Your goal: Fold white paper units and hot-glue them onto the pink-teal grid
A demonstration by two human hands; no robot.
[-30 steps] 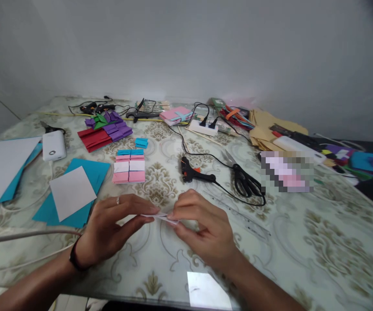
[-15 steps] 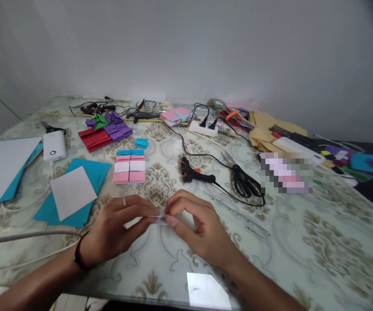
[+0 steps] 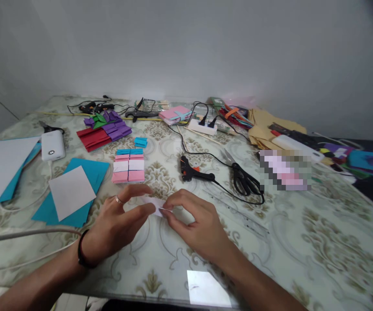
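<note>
Pinched between the thumb and fingers of my right hand (image 3: 197, 222) is a small folded piece of white paper (image 3: 157, 203), creased near the fingertips. My left hand (image 3: 121, 220) has its thumb and forefinger spread apart, the thumb tip right at the paper's left side; whether it touches cannot be made out. Just beyond my hands lie small folded strips in pink, white and blue (image 3: 128, 166). To the left, a white square sheet (image 3: 72, 192) rests on blue sheets (image 3: 97, 170).
A black glue gun (image 3: 194, 171), black-handled scissors (image 3: 243, 177) and a clear ruler (image 3: 247, 219) lie right of centre. Farther back are a white power strip (image 3: 203, 127), red folded paper (image 3: 94, 137) and purple folded paper (image 3: 117, 130). A white power bank (image 3: 52, 144) stands left.
My left hand has let go of the paper and its forefinger has lifted away. The paper has turned and partly opened, held by my right hand.
</note>
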